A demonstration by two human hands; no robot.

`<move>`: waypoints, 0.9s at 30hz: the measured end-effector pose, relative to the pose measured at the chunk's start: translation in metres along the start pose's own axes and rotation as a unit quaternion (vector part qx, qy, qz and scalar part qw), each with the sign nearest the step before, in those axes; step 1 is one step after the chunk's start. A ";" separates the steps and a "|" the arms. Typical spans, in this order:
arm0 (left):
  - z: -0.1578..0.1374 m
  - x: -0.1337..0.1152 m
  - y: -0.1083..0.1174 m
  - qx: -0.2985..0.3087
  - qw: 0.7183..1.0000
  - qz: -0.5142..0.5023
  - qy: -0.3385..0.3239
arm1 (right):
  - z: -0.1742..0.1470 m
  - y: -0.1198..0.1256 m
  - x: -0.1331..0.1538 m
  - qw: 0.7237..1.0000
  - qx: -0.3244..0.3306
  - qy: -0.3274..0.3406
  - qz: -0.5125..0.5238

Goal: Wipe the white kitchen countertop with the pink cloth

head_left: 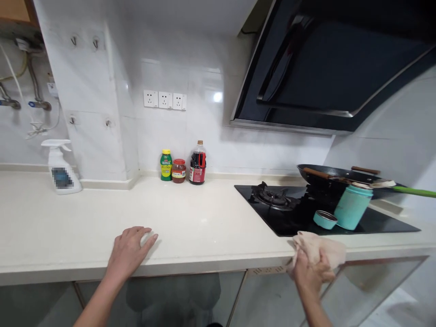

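Observation:
My right hand [311, 270] is closed round a pale pink cloth [323, 247] at the counter's front edge, just below the black gas hob [289, 222]. Part of the cloth hangs over that edge. On the left, my left hand [131, 247] rests at the front of the white countertop [204, 222] with its thumb and fingers apart, holding nothing. A teal flask [354, 208] stands on the hob above the cloth, and a small teal cup lid [325, 220] sits beside it.
A black wok [327, 175] with wooden handles is on the hob's right, under the dark range hood [334, 68]. A green bottle [166, 165], a red-lidded jar [178, 171] and a dark sauce bottle [198, 165] stand by the wall. A white spray bottle [61, 168] stands far left.

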State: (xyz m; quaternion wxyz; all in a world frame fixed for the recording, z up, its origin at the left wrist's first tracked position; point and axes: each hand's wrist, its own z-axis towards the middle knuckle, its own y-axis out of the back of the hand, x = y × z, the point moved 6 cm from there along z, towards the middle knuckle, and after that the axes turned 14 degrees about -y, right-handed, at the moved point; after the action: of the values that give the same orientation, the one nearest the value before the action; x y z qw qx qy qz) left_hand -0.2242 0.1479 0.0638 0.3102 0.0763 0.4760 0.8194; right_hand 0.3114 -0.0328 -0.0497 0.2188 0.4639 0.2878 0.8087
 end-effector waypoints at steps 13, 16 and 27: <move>-0.002 -0.006 0.004 0.006 1.000 0.012 0.000 | -0.245 -0.030 0.138 0.953 0.136 0.096 0.252; -0.002 -0.007 0.005 0.003 1.000 0.014 -0.004 | -0.276 -0.046 0.158 0.934 0.225 0.172 0.218; -0.008 -0.004 0.005 -0.025 0.999 0.010 -0.022 | -0.220 0.019 0.198 0.784 0.446 0.172 0.396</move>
State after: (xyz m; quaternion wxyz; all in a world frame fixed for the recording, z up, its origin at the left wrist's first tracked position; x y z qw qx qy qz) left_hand -0.2267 0.1379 0.0636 0.3143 0.0912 0.4481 0.8320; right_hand 0.0227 0.0188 -0.0022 -0.4056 0.4360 0.4402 0.6720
